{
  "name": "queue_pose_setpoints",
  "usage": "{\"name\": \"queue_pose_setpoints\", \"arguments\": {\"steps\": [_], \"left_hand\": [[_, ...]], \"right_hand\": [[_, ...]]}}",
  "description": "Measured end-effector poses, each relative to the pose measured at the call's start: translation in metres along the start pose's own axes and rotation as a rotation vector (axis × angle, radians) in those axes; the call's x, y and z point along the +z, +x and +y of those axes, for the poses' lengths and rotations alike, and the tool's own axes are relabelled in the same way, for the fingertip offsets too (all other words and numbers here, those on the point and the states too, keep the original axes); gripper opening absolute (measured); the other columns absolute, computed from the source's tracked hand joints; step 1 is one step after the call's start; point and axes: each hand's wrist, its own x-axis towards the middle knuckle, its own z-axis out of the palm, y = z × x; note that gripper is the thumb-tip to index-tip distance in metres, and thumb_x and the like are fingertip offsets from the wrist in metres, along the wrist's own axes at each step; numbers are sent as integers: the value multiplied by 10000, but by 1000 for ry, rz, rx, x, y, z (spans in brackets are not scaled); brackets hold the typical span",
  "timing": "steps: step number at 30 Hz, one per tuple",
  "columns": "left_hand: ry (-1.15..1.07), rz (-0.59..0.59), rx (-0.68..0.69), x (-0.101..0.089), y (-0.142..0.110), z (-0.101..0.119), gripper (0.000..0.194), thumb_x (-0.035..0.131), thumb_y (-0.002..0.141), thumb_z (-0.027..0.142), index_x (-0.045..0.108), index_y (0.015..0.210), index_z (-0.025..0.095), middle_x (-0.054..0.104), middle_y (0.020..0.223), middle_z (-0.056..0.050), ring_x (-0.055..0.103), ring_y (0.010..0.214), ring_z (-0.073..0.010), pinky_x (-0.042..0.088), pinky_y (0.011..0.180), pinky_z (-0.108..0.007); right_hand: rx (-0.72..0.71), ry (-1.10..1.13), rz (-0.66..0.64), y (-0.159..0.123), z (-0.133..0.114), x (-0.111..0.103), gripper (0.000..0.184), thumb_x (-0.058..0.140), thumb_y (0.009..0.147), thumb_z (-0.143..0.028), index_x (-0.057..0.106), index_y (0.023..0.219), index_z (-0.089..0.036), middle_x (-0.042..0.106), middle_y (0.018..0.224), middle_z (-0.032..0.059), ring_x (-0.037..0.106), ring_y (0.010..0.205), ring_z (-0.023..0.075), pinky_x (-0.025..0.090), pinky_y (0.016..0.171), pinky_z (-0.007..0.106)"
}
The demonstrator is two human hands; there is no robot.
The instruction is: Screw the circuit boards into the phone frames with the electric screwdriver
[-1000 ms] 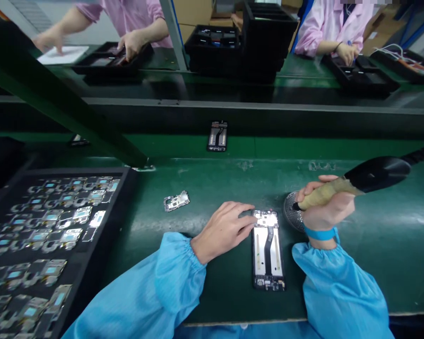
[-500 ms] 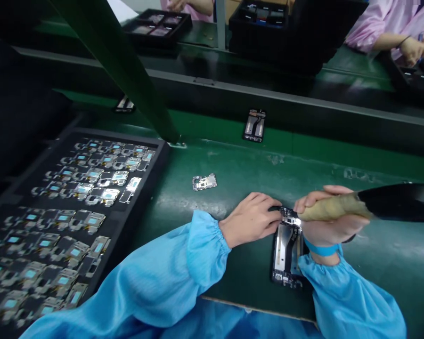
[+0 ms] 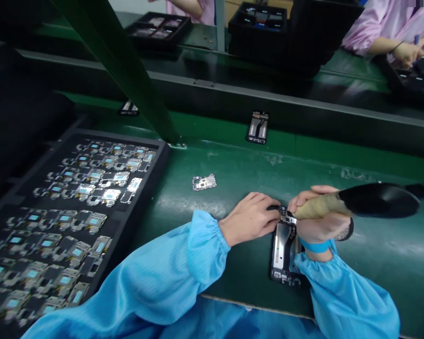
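Observation:
A phone [image 3: 282,249] with its inner side exposed lies on the green bench. My left hand [image 3: 250,216] has its fingers curled at the phone's upper left edge, holding it. My right hand [image 3: 321,226] is closed around an electric screwdriver [image 3: 325,205] with a beige tape-wrapped grip and a black body. The tool's tip is hidden behind the hand, close to the phone's upper end. A loose circuit board [image 3: 204,182] rests on the bench, left of and beyond the phone.
On the left, a black tray [image 3: 164,150] bears rows of small metal parts. Another opened phone [image 3: 257,127] lies at the back, and a third one [image 3: 129,108] is partly behind the slanted green post [image 3: 127,66]. Across the partition, a person's hand [image 3: 406,54] works over a black tray.
The screwdriver and my right hand have shifted slightly left, with more of its black rear showing. My left hand stays on the phone. The view has moved a little.

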Motion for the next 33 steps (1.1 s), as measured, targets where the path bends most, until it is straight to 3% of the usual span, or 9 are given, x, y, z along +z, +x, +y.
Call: {"name": "queue_pose_setpoints", "arguments": {"steps": [3, 6, 10, 22, 27, 31, 33], "left_hand": [[-17, 23, 1, 0, -1, -1, 200, 575, 1094, 297, 749, 1108, 201, 705, 1341, -70, 650, 1206, -235, 491, 1056, -414], [-29, 49, 9, 1, -3, -2, 216, 544, 1111, 294, 742, 1105, 208, 708, 1331, -67, 650, 1222, -230, 491, 1050, -417], [-38, 48, 10, 1, -5, -4, 196, 552, 1106, 278, 742, 1119, 228, 708, 1324, -55, 646, 1223, -232, 498, 1034, -427], [-55, 41, 3, 1, -6, -5, 180, 558, 1102, 270, 732, 1138, 243, 700, 1344, -45, 634, 1229, -235, 486, 1045, -430], [-36, 62, 3, 1, -4, -2, 191, 553, 1106, 273, 735, 1089, 217, 712, 1315, -49, 650, 1212, -222, 486, 1049, -414], [-14, 41, 11, 2, -2, -1, 192, 570, 1096, 285, 745, 1083, 208, 709, 1331, -58, 648, 1209, -230, 487, 1055, -407], [-8, 23, 2, 2, -1, -1, 185, 589, 1086, 295, 752, 1110, 209, 701, 1347, -63, 642, 1217, -236, 487, 1064, -405]], "right_hand": [[-61, -20, 107, 14, -8, -19, 614, 532, 892, -839, 626, 1046, -252, 603, 591, -29, 523, 404, 186, 469, 392, 332], [-175, -119, 280, 29, -14, -44, 641, 532, 874, -861, 633, 985, -238, 554, 547, -31, 489, 397, 175, 450, 392, 328], [-167, -226, 377, 35, -11, -62, 662, 505, 891, -866, 646, 948, -222, 537, 550, -17, 493, 393, 180, 423, 375, 334], [-174, -211, 319, 31, 2, -58, 617, 473, 944, -807, 655, 982, -219, 546, 572, -20, 483, 367, 180, 408, 358, 332], [-181, -159, 299, 31, -10, -63, 657, 513, 891, -860, 654, 982, -224, 565, 576, -21, 486, 388, 173, 422, 367, 319], [-210, -58, 162, 16, -23, -45, 621, 528, 900, -839, 665, 1082, -261, 617, 614, -25, 529, 425, 181, 500, 446, 346], [-129, -47, 47, 3, -23, -30, 605, 511, 919, -818, 667, 1124, -271, 634, 629, -21, 550, 426, 195, 507, 446, 360]]}}
